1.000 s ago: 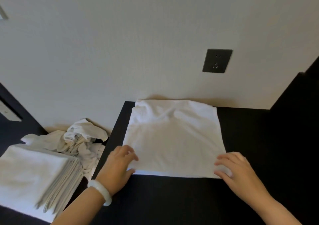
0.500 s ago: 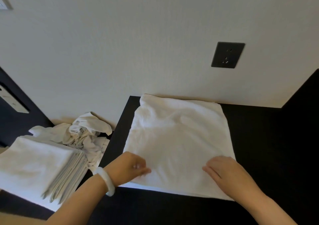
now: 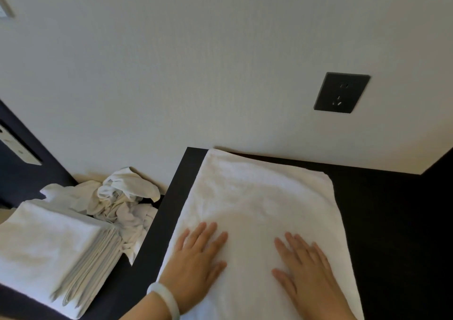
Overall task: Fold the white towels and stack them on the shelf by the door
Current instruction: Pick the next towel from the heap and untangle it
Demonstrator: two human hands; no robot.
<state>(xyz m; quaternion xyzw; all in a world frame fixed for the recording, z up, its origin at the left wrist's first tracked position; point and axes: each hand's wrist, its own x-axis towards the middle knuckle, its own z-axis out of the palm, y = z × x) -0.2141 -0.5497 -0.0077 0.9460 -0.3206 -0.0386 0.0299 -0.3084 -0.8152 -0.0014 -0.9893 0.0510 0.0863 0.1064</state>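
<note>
A white towel (image 3: 259, 197) lies folded flat on a black tabletop (image 3: 382, 211) against the wall. My left hand (image 3: 196, 258) presses flat on its near left part, fingers straight and spread. My right hand (image 3: 306, 268) lies flat on its near right part, fingers straight too. A white bangle sits on my left wrist. At lower left stands a stack of folded white towels (image 3: 46, 248). Behind that stack is a crumpled heap of white towels (image 3: 117, 199).
A dark wall socket (image 3: 341, 92) is set in the white wall above the table. A dark panel with a pale plate (image 3: 17, 148) stands at far left. The stack and heap rest on a lower surface left of the table.
Both hands moved from the towel's near edge onto its top and flattened out. The left hand's fingers, curled half a second ago, are now straight. The camera moved closer.
</note>
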